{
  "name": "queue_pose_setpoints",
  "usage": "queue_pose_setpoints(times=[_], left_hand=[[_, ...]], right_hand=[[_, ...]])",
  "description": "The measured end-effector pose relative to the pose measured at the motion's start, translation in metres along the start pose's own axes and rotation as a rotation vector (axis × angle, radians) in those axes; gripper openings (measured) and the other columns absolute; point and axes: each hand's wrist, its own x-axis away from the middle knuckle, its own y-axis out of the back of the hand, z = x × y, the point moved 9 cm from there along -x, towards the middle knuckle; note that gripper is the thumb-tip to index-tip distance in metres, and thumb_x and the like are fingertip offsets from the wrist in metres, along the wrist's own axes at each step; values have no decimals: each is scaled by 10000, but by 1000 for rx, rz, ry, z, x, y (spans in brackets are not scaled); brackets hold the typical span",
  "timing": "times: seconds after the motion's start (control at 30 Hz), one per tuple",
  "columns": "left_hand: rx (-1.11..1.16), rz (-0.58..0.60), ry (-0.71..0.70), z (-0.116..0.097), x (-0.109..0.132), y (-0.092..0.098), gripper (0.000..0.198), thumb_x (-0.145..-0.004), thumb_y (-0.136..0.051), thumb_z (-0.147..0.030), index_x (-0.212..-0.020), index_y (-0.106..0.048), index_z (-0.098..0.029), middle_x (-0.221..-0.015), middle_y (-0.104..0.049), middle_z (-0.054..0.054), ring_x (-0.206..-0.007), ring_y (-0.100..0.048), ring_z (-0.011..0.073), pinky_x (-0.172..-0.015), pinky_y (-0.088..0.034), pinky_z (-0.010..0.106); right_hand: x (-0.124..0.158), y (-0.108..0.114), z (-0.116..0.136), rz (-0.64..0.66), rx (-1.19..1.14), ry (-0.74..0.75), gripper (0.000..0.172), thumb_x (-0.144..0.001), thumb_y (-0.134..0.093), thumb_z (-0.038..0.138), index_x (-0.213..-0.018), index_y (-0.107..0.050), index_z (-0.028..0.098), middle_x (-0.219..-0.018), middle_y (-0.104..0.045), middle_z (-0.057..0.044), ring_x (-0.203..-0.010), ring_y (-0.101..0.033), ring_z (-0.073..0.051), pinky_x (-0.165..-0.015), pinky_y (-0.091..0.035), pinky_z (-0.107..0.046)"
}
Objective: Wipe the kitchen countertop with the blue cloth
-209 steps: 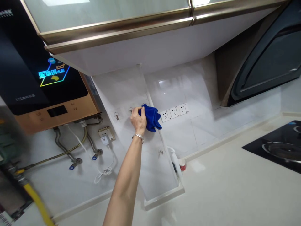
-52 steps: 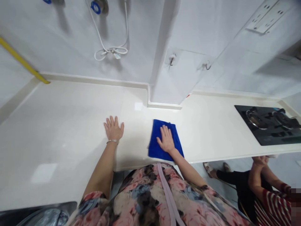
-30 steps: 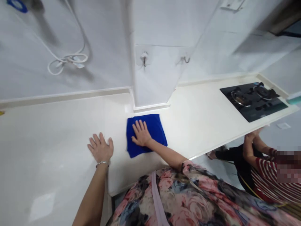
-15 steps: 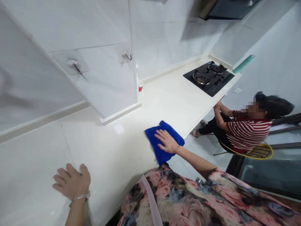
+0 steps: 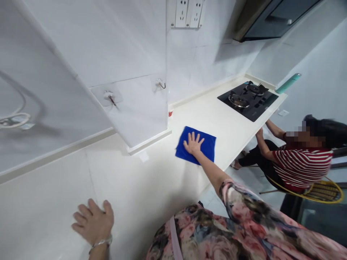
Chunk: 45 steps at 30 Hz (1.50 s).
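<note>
Spread flat on the white countertop (image 5: 135,195) is a blue cloth (image 5: 207,148). My right hand (image 5: 193,143) presses down on it, palm down with the fingers apart, not wrapped round it. Farther left, my left hand (image 5: 93,221) rests on the bare counter with its fingers spread. It holds nothing, and a bracelet (image 5: 101,243) circles its wrist.
A black gas hob (image 5: 248,99) is set into the far end of the counter, beside a green roll (image 5: 288,83). A wall corner (image 5: 146,119) with hooks juts over the counter. A seated person (image 5: 300,159) works by the counter's right edge. A small red-and-white cup (image 5: 170,112) stands behind the corner.
My right hand has moved farther forward along the counter with the blue cloth, which now lies flatter. My left hand stays on the counter. The view has shifted.
</note>
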Motion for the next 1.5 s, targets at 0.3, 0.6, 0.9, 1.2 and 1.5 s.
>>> queue_pose_setpoints(times=[0.3, 0.6, 0.9, 1.2, 1.5], left_hand=[[2, -132, 101, -13, 6, 20, 748, -1002, -347, -466, -1630, -401, -62, -1690, -355, 316, -1610, -244, 474, -1226, -254, 737], [103, 42, 77, 17, 27, 9, 680, -1034, -353, -417, -1586, -490, -44, -1736, -290, 284, -1647, -217, 401, -1321, -185, 619], [37, -87, 494, 194, 167, 61, 713, -1055, -317, -485, -1626, -451, -78, -1759, -262, 249, -1656, -133, 439, -1320, -172, 647], [53, -190, 499, 199, 183, 67, 686, -1062, -352, -508, -1618, -484, -129, -1747, -329, 201, -1655, -198, 377, -1340, -186, 569], [89, -232, 455, 199, 188, 64, 672, -1062, -372, -485, -1620, -477, -126, -1755, -318, 190, -1665, -164, 367, -1339, -163, 601]], right_hand=[[176, -74, 148, 237, 62, 658, 819, -1034, -536, 543, -1712, -297, 149, -1790, -133, -168, -1636, -28, -511, -1246, -9, -821], [239, -39, 24, 282, 81, 973, 666, -1036, -505, 462, -1672, -416, 285, -1756, -321, -46, -1650, -191, -376, -1335, -111, -675], [111, -38, 0, 109, 284, 266, 732, -1061, -347, 441, -1679, -346, 50, -1758, -239, -226, -1614, -146, -528, -1232, -151, -811], [273, -140, 293, 350, 127, 892, 747, -1084, -491, 436, -1706, -249, 101, -1793, -142, -163, -1628, -37, -456, -1249, 29, -787], [420, -97, 216, 622, 60, 1524, 723, -1055, -482, 541, -1705, -336, 260, -1785, -218, -22, -1667, -71, -386, -1325, -67, -725]])
